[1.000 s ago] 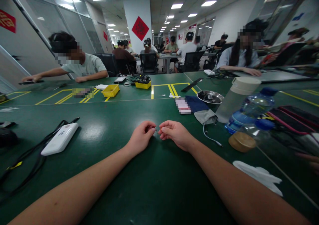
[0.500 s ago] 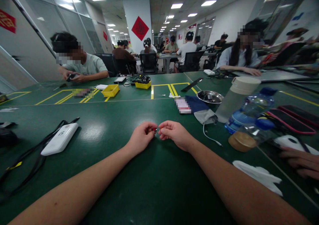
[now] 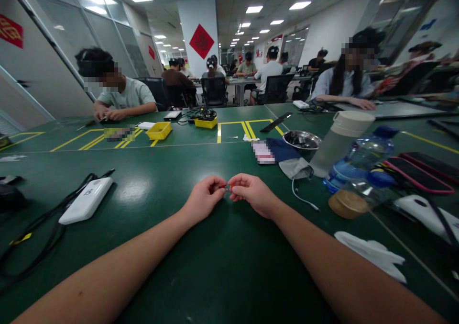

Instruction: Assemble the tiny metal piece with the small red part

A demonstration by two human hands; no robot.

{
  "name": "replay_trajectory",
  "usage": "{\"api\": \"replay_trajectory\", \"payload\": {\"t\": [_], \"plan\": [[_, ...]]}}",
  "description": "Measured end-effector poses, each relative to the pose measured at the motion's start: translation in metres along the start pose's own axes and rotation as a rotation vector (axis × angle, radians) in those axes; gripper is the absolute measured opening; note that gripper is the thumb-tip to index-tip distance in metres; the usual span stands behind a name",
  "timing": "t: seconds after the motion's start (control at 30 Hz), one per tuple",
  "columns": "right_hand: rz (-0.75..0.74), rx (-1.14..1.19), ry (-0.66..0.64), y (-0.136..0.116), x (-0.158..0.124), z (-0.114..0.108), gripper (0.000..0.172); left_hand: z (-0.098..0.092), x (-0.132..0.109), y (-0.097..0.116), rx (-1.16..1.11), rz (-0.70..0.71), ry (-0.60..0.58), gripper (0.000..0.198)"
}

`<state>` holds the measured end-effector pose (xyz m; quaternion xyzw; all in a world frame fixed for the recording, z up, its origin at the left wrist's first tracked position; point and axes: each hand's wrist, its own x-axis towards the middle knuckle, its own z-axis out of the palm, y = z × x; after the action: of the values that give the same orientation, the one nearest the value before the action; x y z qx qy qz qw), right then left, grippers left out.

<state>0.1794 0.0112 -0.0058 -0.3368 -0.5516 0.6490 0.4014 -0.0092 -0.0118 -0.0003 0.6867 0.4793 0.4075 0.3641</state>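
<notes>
My left hand [image 3: 205,197] is closed in a pinch above the middle of the green table [image 3: 229,266]. Between its thumb and forefinger a small red piece with a metallic-looking end [image 3: 224,186] shows, too small to name. Facing it, my right hand [image 3: 254,194] pinches a small orange piece [image 3: 232,186], mostly covered by the fingers. The two pieces meet or nearly meet between my fingertips; I cannot tell whether they are joined.
On the left lies a white power bank [image 3: 86,200] with black cables. To the right are a fabric pouch [image 3: 292,159], a steel bowl [image 3: 301,139], bottles [image 3: 353,154], phones [image 3: 419,173] and white gloves [image 3: 371,254]. Yellow trays [image 3: 159,131] stand farther back. Other people sit around.
Orange now shows at my right fingertips; both my hands stay nearly in place. Another person's hand has left the right edge. The person at the left has lowered their hands to the table.
</notes>
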Motion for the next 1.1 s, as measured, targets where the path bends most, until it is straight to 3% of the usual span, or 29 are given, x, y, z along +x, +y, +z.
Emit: {"api": "replay_trajectory", "payload": {"t": [0.3,0.57,0.83,1.1], "plan": [[0.046,0.038,0.025,-0.0014,-0.0003,0.0021,0.019,-0.0008,0.001,0.0014,-0.156,-0.076,-0.047,0.013],[-0.048,-0.079,0.002,0.0005,-0.0021,0.0,0.02,-0.0049,0.0015,0.001,-0.454,-0.181,-0.083,0.011],[-0.048,-0.158,0.039,-0.0017,-0.0017,0.0025,0.021,-0.0049,0.0001,0.0018,-0.293,-0.121,-0.022,0.016],[-0.064,-0.118,0.009,-0.0043,-0.0045,0.0025,0.023,-0.0014,-0.0006,0.0,-0.179,-0.033,-0.062,0.026]]}}
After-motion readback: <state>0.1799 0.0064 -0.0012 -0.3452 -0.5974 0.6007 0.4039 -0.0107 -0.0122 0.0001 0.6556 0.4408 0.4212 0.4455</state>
